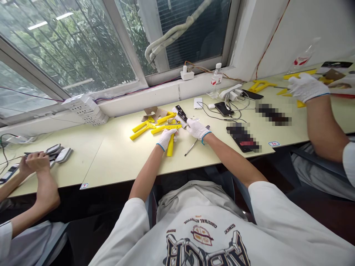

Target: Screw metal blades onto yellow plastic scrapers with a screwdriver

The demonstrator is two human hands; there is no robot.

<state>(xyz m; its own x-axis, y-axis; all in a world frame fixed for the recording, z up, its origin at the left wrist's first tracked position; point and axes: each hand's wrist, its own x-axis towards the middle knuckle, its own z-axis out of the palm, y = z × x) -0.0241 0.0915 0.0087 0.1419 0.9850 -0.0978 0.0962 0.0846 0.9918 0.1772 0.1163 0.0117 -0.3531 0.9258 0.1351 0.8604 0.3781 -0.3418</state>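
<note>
My left hand (166, 138), in a white knit glove, is wrapped round a yellow scraper (170, 148) whose handle points toward the table's front edge. To its right, my gloved right hand (196, 129) has its fingers drawn together beside the scraper's head; what is in them is too small to make out. A black-and-white packet (181, 113) lies just beyond my right fingertips. Under my right wrist is a screwdriver (192, 147), its shaft slanting toward me. More yellow scrapers (142, 130) are piled left of and behind my left hand, next to torn brown cardboard (151, 112).
Right of me lie a phone (224, 108), a white power bank (198, 103), a power strip (231, 91), cables and a blurred dark item (242, 138). A water bottle (216, 81) stands by the sill. Co-workers' hands are at both sides, one gloved (307, 87).
</note>
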